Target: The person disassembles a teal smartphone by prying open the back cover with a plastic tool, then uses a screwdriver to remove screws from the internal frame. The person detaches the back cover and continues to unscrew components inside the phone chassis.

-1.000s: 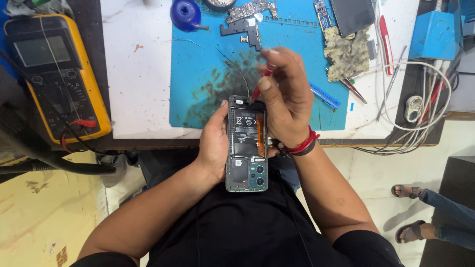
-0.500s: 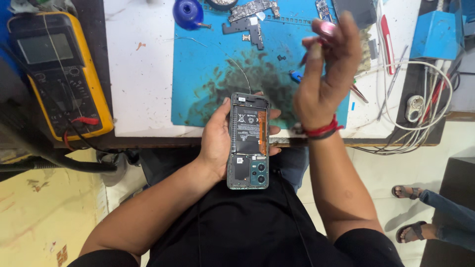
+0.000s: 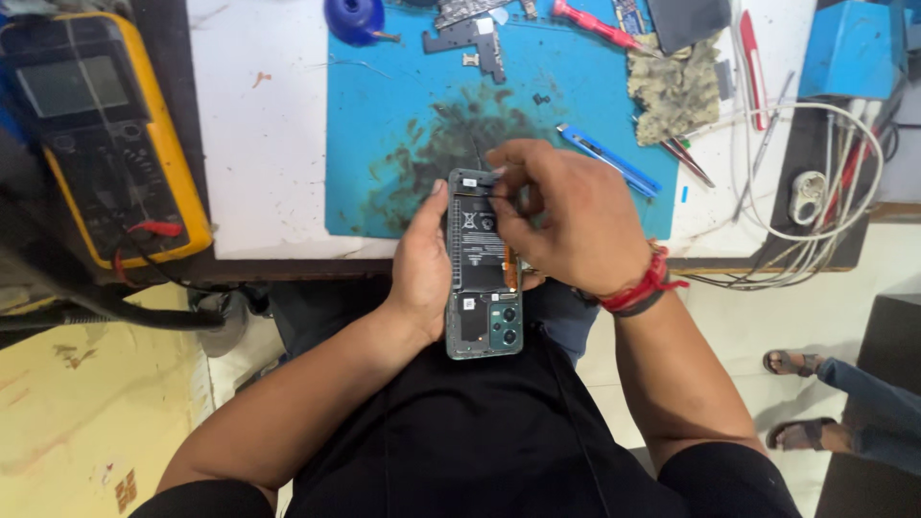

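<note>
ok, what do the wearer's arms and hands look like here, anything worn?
Both arms are bare from short black sleeves down. The left hand has no glove, ring or band that shows. The right hand is also ungloved; its wrist carries red thread wraps with a dark band beside them. No watch, cables or markings visible.

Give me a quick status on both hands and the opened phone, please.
Left hand grips opened phone from the side. Right hand pinches at its top edge. Red screwdriver lies on blue mat, apart.
</note>
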